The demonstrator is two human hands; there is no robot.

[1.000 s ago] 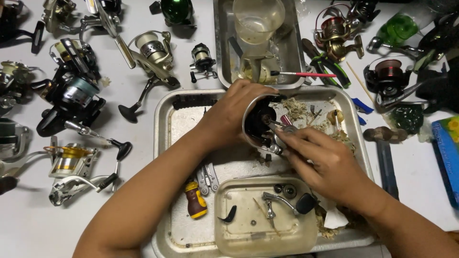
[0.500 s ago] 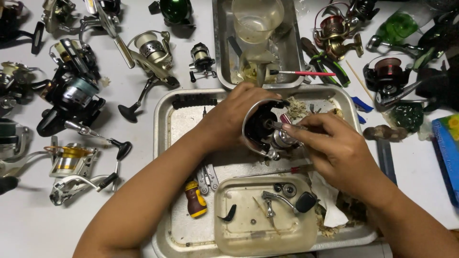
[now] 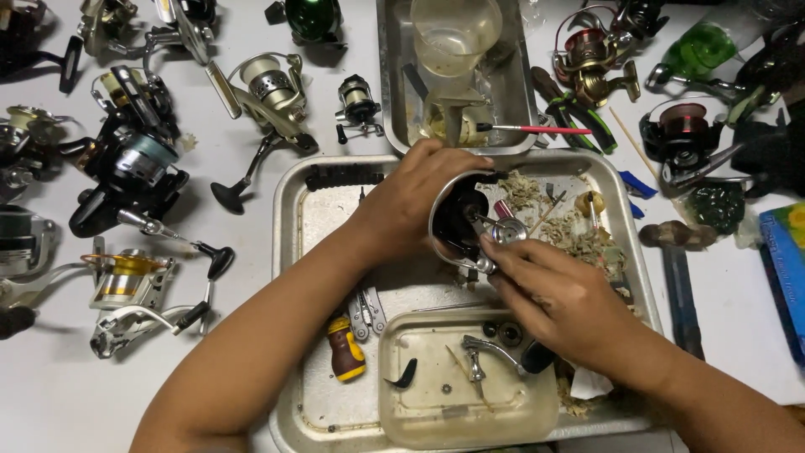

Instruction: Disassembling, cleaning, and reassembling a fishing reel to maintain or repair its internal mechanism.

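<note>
Nearest me, a clear tub [image 3: 470, 394] sat in the near end of the metal tray [image 3: 289, 252], with a small crank handle [image 3: 495, 352] and bits lying inside it, and a little brown and yellow tool [image 3: 345, 351] lay on the tray floor just left of the tub. Above that, my right hand [image 3: 562, 294] had its fingertips pinched on a small silver part [image 3: 506, 231] at the open side of the reel [image 3: 457, 222], which my left hand [image 3: 415, 197] gripped from the left, fingers curled over its rim, holding it over the middle of the tray. Against half a second before, I saw the right hand had slid lower and nearer me, with its fingers coming at the reel from below rather than from the right; the left hand and reel had barely shifted. Pale shavings [image 3: 579, 231] littered the tray to the right of the reel. Beyond, a second tray [image 3: 390, 75] held a clear cup [image 3: 453, 33] and a red-handled brush [image 3: 537, 129]. The white table [image 3: 251, 252] all round was crowded with fishing reels: a black one [image 3: 126, 168] and a gold one [image 3: 126, 281] at left, a red one [image 3: 679, 126] at right, and a green bottle [image 3: 696, 50] at the far right corner.
</note>
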